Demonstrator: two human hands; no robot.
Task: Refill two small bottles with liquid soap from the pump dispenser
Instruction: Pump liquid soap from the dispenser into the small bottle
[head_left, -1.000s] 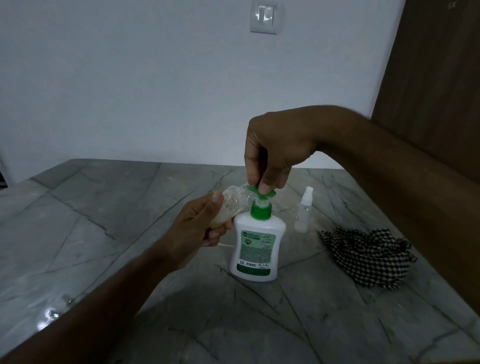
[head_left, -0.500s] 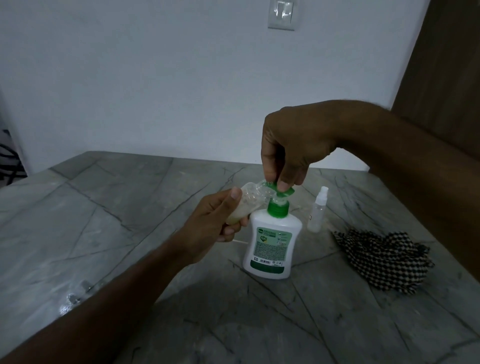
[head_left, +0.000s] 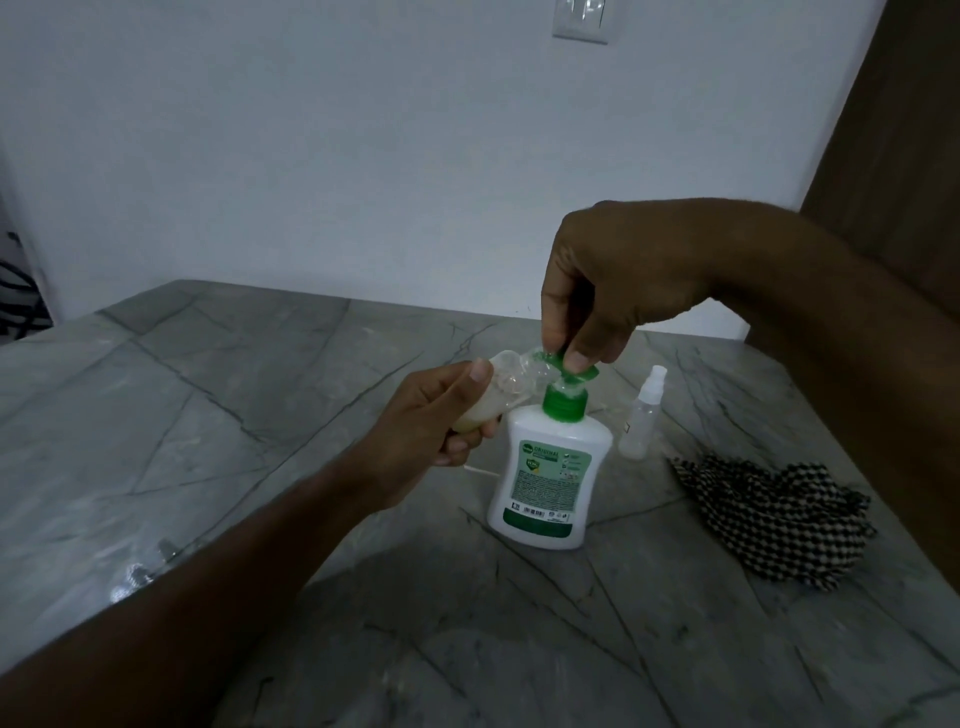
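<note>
Pump dispenser (head_left: 548, 475): a white bottle with a green collar, green pump head (head_left: 571, 366) and green-and-white label, standing upright on the table. Small clear bottle (head_left: 506, 387): tilted with its mouth just beside the pump spout, holding pale yellowish liquid in its lower part and bubbles toward the neck. Second small bottle (head_left: 643, 415): clear with a white spray top, upright on the table just right of and behind the dispenser, apart from it.
</note>
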